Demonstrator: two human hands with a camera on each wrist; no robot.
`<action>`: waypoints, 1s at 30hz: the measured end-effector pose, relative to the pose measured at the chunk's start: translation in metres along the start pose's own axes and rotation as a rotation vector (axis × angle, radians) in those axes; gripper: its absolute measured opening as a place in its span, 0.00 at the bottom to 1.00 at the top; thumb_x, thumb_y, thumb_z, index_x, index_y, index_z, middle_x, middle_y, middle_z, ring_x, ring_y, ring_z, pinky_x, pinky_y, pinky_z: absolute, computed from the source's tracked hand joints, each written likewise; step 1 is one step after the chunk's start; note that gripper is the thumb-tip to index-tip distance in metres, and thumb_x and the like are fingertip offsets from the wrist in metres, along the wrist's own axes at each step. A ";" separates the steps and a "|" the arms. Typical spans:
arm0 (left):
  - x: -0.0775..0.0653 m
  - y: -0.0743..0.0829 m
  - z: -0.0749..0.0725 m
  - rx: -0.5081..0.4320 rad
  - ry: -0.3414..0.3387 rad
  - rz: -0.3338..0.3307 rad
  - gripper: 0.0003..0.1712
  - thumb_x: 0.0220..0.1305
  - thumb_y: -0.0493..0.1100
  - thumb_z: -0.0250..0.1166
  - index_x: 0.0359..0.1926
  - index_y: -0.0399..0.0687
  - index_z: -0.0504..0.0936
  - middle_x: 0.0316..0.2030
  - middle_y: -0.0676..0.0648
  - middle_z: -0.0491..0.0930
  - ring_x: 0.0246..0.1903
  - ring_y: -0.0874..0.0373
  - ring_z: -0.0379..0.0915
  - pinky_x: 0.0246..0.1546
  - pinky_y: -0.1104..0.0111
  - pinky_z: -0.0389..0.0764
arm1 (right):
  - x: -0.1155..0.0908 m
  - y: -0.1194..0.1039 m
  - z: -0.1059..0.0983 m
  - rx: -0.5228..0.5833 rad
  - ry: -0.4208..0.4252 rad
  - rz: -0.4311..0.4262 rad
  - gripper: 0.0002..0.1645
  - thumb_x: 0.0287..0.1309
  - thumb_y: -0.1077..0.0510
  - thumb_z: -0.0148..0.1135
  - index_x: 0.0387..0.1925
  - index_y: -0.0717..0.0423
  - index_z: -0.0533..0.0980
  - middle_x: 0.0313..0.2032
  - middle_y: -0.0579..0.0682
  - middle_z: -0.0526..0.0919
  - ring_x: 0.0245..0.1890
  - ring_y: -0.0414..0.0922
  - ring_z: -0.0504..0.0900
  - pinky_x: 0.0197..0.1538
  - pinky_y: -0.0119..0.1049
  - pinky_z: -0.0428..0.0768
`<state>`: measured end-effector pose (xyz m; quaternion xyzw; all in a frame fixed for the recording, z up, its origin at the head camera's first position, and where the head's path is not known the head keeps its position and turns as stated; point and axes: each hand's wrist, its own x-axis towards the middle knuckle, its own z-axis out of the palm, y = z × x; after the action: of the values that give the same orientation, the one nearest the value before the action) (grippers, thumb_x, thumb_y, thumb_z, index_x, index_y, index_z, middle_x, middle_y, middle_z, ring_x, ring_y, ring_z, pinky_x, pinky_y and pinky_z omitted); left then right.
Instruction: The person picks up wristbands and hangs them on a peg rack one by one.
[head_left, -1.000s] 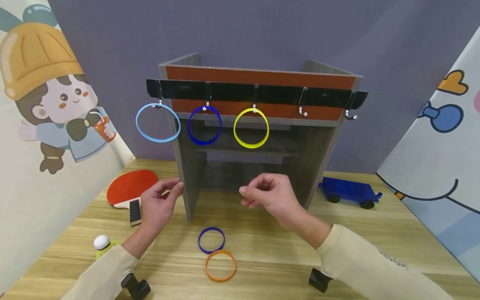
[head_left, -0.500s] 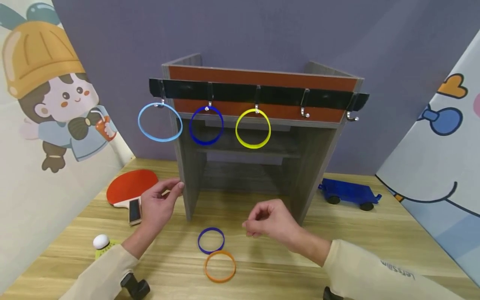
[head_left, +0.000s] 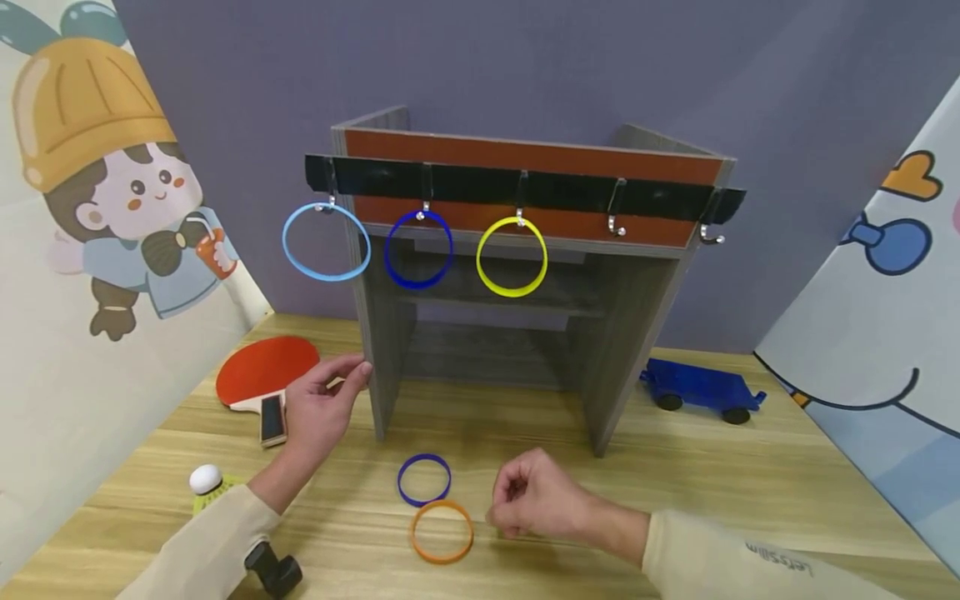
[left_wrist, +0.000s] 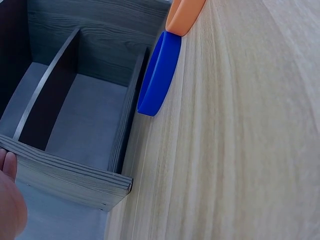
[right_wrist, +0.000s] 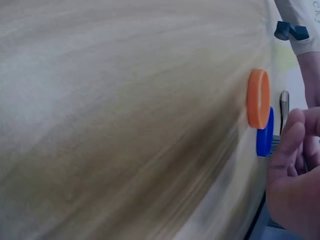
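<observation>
My left hand [head_left: 324, 400] is at the front edge of the grey wooden shelf unit's left side panel [head_left: 378, 367], its thumb and fingers holding that edge. Low over the table, my right hand [head_left: 542, 498] has loosely curled fingers with nothing in them, just right of an orange ring [head_left: 413, 546]. A dark blue ring [head_left: 400, 490] touches the orange one on the table. Above, a light blue ring [head_left: 285, 250], a blue ring [head_left: 387, 262] and a yellow ring [head_left: 480, 267] hang from hooks on a black strip [head_left: 472, 183]. Two hooks on the right hold no ring.
A red table tennis paddle [head_left: 262, 362] lies left of the shelf unit, with a shuttlecock [head_left: 206, 480] nearer the front. To the right stands a blue toy cart [head_left: 701, 385]. Printed walls [head_left: 862, 333] and a grey-purple back wall [head_left: 525, 67] enclose the wooden table [head_left: 720, 483].
My right hand has moved down from in front of the shelves to low over the table, beside the orange ring. The left hand stays at the panel edge; the view has shifted slightly.
</observation>
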<state>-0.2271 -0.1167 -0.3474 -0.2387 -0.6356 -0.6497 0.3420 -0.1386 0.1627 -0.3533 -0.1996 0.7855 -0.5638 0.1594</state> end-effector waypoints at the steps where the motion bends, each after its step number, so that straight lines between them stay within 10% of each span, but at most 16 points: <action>1: 0.001 0.003 0.001 -0.001 -0.002 0.000 0.08 0.52 0.18 0.63 0.36 0.19 0.79 0.29 0.33 0.80 0.26 0.62 0.79 0.29 0.74 0.82 | -0.001 0.001 0.001 0.002 -0.011 0.013 0.06 0.44 0.70 0.68 0.18 0.66 0.78 0.15 0.50 0.79 0.13 0.39 0.77 0.17 0.25 0.75; 15: 0.000 0.009 0.002 -0.016 -0.002 -0.015 0.07 0.53 0.19 0.63 0.36 0.19 0.79 0.28 0.32 0.79 0.26 0.62 0.79 0.29 0.72 0.83 | -0.002 0.023 0.010 0.056 -0.011 0.121 0.07 0.60 0.63 0.62 0.32 0.65 0.81 0.22 0.55 0.81 0.16 0.43 0.79 0.18 0.30 0.79; 30: -0.001 0.012 0.002 0.011 -0.010 -0.003 0.07 0.53 0.19 0.63 0.36 0.20 0.80 0.28 0.30 0.78 0.26 0.62 0.79 0.30 0.74 0.82 | 0.004 0.028 0.019 0.119 0.040 0.158 0.07 0.49 0.70 0.67 0.33 0.66 0.79 0.23 0.53 0.80 0.16 0.42 0.79 0.19 0.32 0.81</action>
<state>-0.2177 -0.1138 -0.3393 -0.2391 -0.6411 -0.6456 0.3392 -0.1367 0.1526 -0.3858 -0.1158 0.7668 -0.5991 0.1993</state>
